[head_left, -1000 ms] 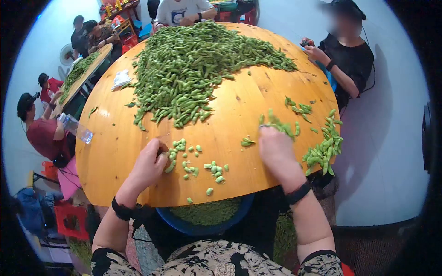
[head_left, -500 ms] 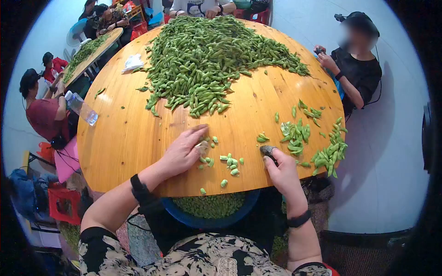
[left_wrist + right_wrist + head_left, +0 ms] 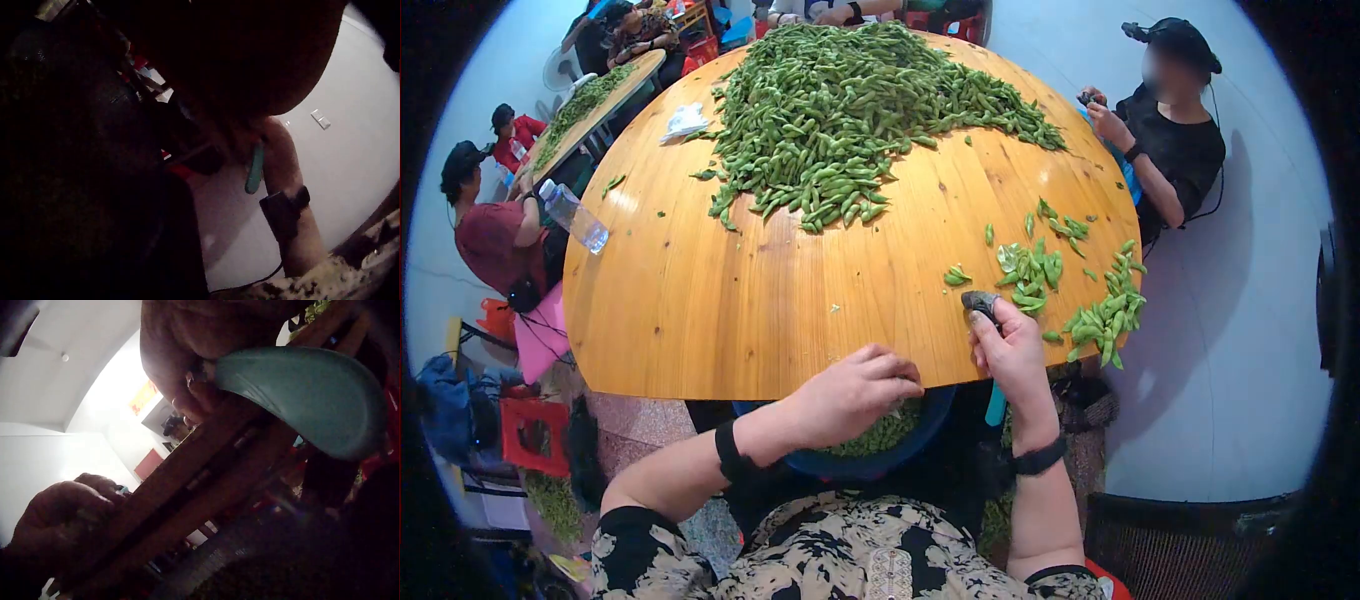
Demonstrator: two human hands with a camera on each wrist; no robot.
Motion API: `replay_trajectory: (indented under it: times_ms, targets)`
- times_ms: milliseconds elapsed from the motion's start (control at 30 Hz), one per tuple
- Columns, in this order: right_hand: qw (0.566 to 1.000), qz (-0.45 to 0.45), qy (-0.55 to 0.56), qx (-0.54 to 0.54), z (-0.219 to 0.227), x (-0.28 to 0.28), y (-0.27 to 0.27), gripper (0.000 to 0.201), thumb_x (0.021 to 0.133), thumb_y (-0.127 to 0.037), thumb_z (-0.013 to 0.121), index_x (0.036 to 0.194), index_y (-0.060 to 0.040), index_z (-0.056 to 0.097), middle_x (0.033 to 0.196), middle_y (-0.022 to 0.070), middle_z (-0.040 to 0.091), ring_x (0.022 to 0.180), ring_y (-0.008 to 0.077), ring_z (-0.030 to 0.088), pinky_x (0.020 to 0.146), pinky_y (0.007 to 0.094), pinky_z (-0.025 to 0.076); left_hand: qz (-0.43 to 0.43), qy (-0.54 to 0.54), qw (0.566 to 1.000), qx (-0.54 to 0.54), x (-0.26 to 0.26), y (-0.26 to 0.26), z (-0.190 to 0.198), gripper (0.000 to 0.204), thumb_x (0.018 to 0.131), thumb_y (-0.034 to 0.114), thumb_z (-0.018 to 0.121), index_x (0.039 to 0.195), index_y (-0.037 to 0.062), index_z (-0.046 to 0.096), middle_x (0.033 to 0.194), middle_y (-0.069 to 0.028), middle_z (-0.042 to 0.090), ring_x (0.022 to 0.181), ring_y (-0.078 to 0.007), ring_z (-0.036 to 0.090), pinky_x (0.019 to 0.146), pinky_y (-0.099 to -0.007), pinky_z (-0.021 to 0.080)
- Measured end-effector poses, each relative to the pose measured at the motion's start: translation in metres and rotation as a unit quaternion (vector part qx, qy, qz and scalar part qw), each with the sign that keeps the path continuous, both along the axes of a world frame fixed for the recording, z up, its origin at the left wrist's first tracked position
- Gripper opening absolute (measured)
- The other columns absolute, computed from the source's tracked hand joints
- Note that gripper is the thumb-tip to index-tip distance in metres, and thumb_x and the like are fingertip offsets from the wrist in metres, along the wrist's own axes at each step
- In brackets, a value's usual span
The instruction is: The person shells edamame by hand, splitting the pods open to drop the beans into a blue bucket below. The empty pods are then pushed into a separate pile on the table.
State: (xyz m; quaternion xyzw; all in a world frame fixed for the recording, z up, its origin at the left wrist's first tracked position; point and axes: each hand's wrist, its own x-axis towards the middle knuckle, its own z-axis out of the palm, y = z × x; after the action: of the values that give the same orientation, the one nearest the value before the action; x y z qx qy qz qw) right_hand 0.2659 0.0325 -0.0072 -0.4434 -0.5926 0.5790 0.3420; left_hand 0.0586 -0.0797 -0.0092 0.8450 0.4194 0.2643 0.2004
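At the near edge of the round wooden desk [image 3: 700, 300], your left hand [image 3: 855, 392] curls over the blue bowl [image 3: 920, 425]; whether it holds anything is unclear. Your right hand [image 3: 1008, 350] grips a teal-handled tool [image 3: 996, 405].

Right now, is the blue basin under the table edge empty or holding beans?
Holding beans: the blue basin shows shelled green beans inside, partly hidden by the left hand at the table edge.

Left hand [image 3: 855, 392] hangs with fingers curled downward, knuckles up; right hand [image 3: 1008, 350] is raised beside it, fingers folded, thumb pointing up, both wrists banded
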Motion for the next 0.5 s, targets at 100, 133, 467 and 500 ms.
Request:
replay_trajectory:
  times_ms: [100, 133, 467, 500]
  targets:
    - [1.0, 0.006, 0.016, -0.007, 0.002, 0.0, -0.001, 0.018, 0.092, -0.012, 0.056, 0.107, -0.0039, 0.062, 0.064, -0.0055, 0.051, 0.05, 0.0015, 0.046, 0.043, 0.0183, 0.035, 0.027, 0.067, 0.996, 0.056, 0.004, -0.019, -0.002, 0.049, 0.068, 0.002, 0.06, 0.116, 0.0086, 0.058, 0.112, -0.0073, 0.056, 0.107, -0.0279, 0.051, 0.095, -0.0375, 0.042]
    - [1.0, 0.004, 0.013, -0.002, 0.002, 0.0, -0.001, 0.018, 0.092, -0.012, 0.055, 0.107, -0.0037, 0.062, 0.064, -0.0056, 0.051, 0.05, 0.0016, 0.046, 0.044, 0.0183, 0.035, 0.043, 0.103, 0.99, 0.089, 0.004, -0.025, -0.004, 0.049, 0.069, 0.004, 0.059, 0.117, 0.0085, 0.058, 0.113, -0.0068, 0.056, 0.107, -0.027, 0.051, 0.097, -0.0375, 0.042]
    - [1.0, 0.006, 0.017, 0.005, 0.0, 0.002, -0.001, 0.019, 0.092, -0.012, 0.055, 0.108, -0.0029, 0.061, 0.066, -0.005, 0.052, 0.051, 0.0019, 0.046, 0.046, 0.0177, 0.037, 0.005, 0.287, 0.946, 0.154, -0.019, -0.069, -0.066, 0.048, 0.081, 0.006, 0.05, 0.129, 0.0088, 0.051, 0.125, -0.0084, 0.052, 0.122, -0.0219, 0.047, 0.105, -0.036, 0.038]
    - [1.0, 0.003, 0.018, 0.005, 0.001, 0.001, -0.002, 0.019, 0.092, -0.012, 0.056, 0.108, -0.003, 0.061, 0.066, -0.0049, 0.052, 0.051, 0.0019, 0.046, 0.046, 0.0178, 0.037, 0.049, 0.289, 0.955, 0.04, -0.021, -0.072, -0.07, 0.051, 0.08, 0.005, 0.051, 0.13, 0.0088, 0.049, 0.125, -0.0089, 0.053, 0.122, -0.0234, 0.047, 0.105, -0.0372, 0.037]
